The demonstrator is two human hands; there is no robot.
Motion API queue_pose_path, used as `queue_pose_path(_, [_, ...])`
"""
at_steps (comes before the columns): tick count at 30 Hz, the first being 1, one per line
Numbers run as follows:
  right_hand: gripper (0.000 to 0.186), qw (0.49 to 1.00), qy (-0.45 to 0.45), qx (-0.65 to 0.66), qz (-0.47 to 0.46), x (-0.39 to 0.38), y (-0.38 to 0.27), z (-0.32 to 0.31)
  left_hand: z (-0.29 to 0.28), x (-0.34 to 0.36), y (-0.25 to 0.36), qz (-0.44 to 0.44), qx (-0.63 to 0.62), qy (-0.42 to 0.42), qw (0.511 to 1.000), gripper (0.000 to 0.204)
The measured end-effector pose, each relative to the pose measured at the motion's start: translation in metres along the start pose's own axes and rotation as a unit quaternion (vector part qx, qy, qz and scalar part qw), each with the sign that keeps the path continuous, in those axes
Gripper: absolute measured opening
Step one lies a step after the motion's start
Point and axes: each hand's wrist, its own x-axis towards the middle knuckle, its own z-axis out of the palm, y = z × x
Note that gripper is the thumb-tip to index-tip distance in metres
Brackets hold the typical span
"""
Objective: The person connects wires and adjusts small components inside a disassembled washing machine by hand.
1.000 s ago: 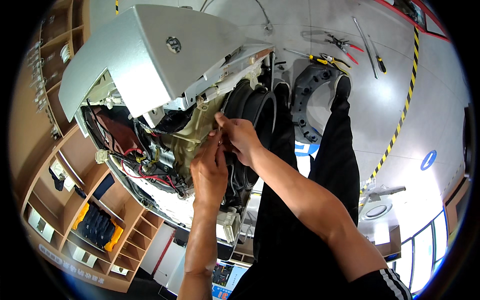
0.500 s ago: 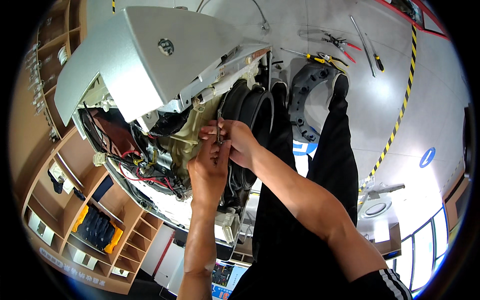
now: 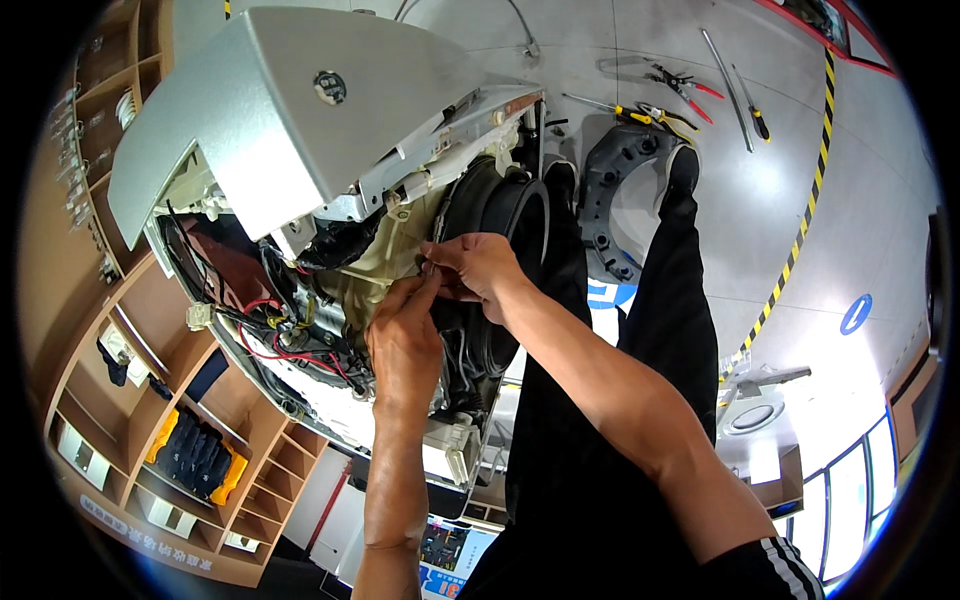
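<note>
Door gasket (image 3: 512, 205): black ribbed rubber, round, at the front of the opened washing machine (image 3: 400, 110) with silver-grey casing; partly covered by 2 hands
Left hand (image 3: 405, 335): fingers bent, tips close to the right's, by the gasket's left edge; grip unclear
Right hand (image 3: 487, 268): fingers drawn together; anything gripped too small to make out
Wiring (image 3: 275, 352): red, exposed, left of the left hand
Floor (image 3: 580, 50): 1 grey arc-shaped counterweight (image 3: 601, 190), 2 screwdrivers (image 3: 632, 115), 2 pliers (image 3: 676, 83), 1 metal rod (image 3: 727, 92)
</note>
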Motion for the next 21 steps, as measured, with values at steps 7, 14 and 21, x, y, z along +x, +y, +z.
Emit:
queue_pose_path(7, [0.01,0.98,-0.083,0.178,-0.004,0.002,0.013,0.003,0.001,0.003,0.016,-0.076,-0.071,0.019,0.994,0.031])
queue_pose_path(14, [0.018,0.999,-0.028,-0.01,-0.042,0.0,0.002,0.005,0.007,0.002,0.0,0.01,0.025,0.07,0.997,0.02])
queue_pose_path(21, [0.025,0.999,0.014,-0.044,-0.028,0.003,0.0,0.01,0.005,0.001,0.005,-0.029,-0.028,0.044,0.998,0.022])
